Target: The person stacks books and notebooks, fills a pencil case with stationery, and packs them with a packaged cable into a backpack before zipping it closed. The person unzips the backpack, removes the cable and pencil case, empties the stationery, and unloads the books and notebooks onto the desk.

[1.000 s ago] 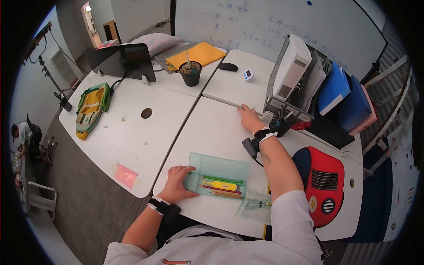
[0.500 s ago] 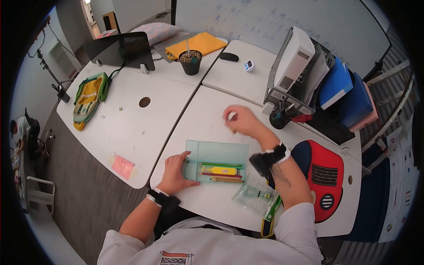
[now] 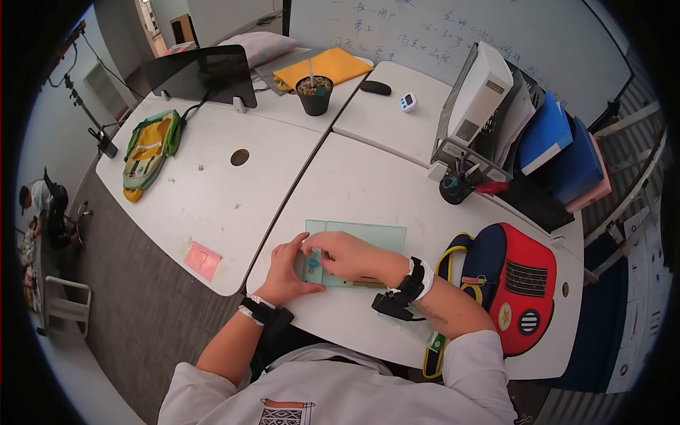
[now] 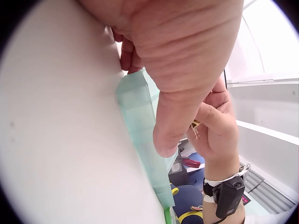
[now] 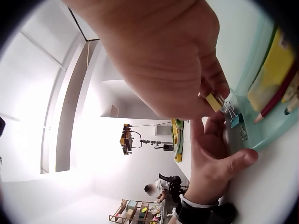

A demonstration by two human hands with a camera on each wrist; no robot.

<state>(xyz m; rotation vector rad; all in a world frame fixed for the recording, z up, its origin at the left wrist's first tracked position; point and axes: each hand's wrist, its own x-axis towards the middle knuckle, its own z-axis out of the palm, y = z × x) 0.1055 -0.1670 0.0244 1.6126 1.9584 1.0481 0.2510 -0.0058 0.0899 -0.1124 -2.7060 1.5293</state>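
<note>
A translucent teal pencil box lies on the table with its lid folded back. My left hand grips its left end, thumb at the near edge and fingers at the far side. Over that end, my right hand pinches a small yellow binder clip between thumb and fingers. Just below it a teal-blue binder clip sits in the box's end compartment. A yellow highlighter and a red pencil lie in the longer compartment. In the head view my right hand hides most of these contents.
Right of the box lies a red and navy bag with a yellow-edged strap. Behind stand a pen holder and a file rack with folders. A potted plant, a green backpack and a pink sticky pad are further left.
My right hand has come from the table's back divider toward me and left, to the box's left end, carrying a small item. My left hand has stayed at the box.
</note>
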